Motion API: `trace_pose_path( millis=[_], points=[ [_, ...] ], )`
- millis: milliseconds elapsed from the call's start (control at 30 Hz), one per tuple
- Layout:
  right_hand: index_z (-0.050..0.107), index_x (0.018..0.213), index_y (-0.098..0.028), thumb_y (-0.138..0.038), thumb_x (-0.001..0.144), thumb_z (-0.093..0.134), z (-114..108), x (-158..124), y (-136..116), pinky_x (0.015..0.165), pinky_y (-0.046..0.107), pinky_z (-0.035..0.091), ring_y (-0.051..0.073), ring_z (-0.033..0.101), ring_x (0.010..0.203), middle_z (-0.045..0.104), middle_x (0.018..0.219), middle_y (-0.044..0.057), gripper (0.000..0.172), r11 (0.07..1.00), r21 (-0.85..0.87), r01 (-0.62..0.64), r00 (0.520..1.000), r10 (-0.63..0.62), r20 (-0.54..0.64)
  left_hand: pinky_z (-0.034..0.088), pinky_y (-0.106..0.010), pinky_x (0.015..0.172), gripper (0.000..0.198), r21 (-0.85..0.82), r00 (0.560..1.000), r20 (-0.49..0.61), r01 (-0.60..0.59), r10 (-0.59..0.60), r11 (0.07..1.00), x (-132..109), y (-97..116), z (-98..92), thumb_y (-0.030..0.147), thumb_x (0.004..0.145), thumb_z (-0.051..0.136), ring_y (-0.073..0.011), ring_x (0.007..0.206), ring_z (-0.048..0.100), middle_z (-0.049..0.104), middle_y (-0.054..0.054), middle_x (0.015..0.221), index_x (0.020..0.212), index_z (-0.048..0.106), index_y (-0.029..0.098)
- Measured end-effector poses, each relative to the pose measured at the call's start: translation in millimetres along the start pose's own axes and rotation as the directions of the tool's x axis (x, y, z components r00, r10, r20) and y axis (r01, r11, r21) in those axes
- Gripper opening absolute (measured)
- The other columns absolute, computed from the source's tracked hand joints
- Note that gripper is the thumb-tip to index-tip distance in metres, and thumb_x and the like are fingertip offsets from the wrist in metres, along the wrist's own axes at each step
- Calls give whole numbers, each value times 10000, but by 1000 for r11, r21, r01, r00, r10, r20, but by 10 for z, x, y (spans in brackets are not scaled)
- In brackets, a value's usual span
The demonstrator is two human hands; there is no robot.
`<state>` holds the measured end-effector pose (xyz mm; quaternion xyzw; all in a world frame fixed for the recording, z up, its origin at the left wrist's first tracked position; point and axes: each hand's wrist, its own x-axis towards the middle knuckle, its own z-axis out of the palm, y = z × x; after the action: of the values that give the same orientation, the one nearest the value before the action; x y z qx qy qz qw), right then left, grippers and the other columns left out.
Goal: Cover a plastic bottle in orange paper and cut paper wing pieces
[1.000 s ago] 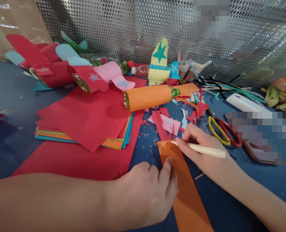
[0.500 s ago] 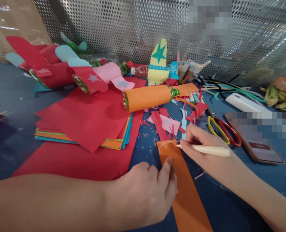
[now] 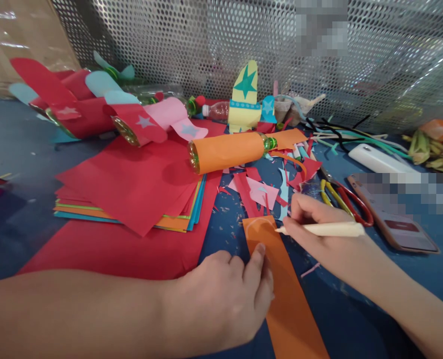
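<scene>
Two hands are seen at an orange paper strip (image 3: 283,284) laid on the blue bench (image 3: 346,321). Its left edge is pinned under the half-curled left hand (image 3: 225,299); a white pencil (image 3: 328,229) is gripped by the closed right hand (image 3: 315,224), tip just off the right edge. Scissors (image 3: 346,199) and scraps (image 3: 261,192) crowd the far end; red paper (image 3: 105,249) borders the left.
</scene>
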<state>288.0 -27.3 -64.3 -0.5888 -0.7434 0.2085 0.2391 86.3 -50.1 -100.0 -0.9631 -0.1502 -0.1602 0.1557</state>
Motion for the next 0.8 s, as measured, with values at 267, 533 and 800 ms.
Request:
trace_pose_path(
  millis=[267, 533, 800],
  points=[
    [395, 707, -236, -275, 893, 524, 119, -44, 0, 426, 200, 284, 82, 354, 482, 369, 574, -86, 230, 961, 274, 30, 998, -45, 48, 419, -291, 380, 208, -17, 1000, 22, 4, -4, 1000, -6, 0, -9, 193, 878, 509, -189, 513, 640, 715, -197, 1055, 979, 658, 90],
    [409, 726, -231, -248, 897, 554, 255, -48, 61, 473, 208, 301, 78, 369, 522, 422, 615, -91, 225, 934, 356, 14, 991, -60, 118, 414, -295, 372, 241, -26, 1000, -8, 12, -13, 1000, 19, -1, -3, 189, 906, 470, -201, 521, 653, 733, -168, 1010, 1013, 664, 95],
    [413, 716, -229, -259, 888, 553, 236, -42, 18, 478, 215, 305, 82, 438, 536, 489, 624, -82, 224, 951, 308, 29, 988, -74, 135, 421, -293, 374, 255, -28, 1000, -9, 8, -8, 1000, 0, -5, -6, 184, 906, 463, -204, 543, 664, 736, -165, 997, 1035, 661, 92]
  ],
)
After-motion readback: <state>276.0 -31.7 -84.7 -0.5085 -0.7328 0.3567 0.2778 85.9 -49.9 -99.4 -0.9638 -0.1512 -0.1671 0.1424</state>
